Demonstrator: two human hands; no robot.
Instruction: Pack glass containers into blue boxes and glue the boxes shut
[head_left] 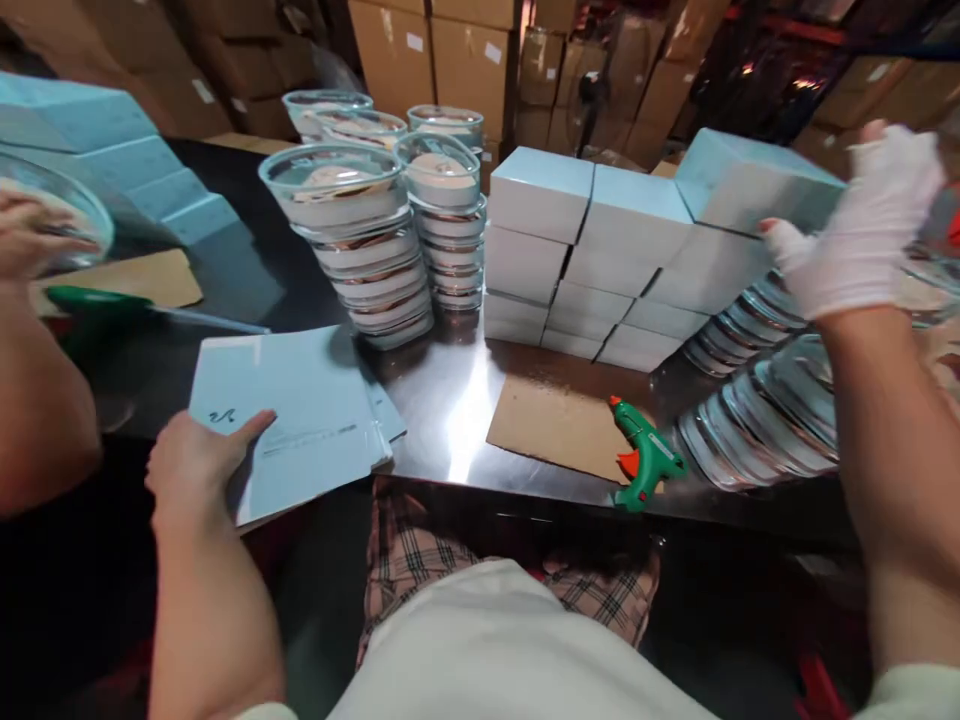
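- Over to the left hand (191, 465), bare, and it has the flat pale-blue cards (307, 405) by their left side — thumb laid across the top face, the other fingers curled at the edge and partly hidden, so how tight that grip is I cannot tell

- The cards lie at the near left of the table (435, 450), their near corner poking out past its edge, a few layers showing unevenly at the right

- Light and fairly stiff by the look of them, smooth-faced too, so the layers may slide on one another; best taken thumb on top and fingers under, well in from the corners, since a careless bend would likely leave a crease

- Across to the right hand (874, 230), in a white glove, thumb and fingers spread wide at the right end of the top white box (757, 180); no closed grip there, and whether it presses on the box I cannot tell

- That box sits askew on the box stack (592, 305), crisp-edged and probably stiff — its weight is anyone's guess; opposite faces look the safest hold, as corners could dent

- Close by, the stacked glassware (757, 420) looks slick and breakable, so mind the elbows
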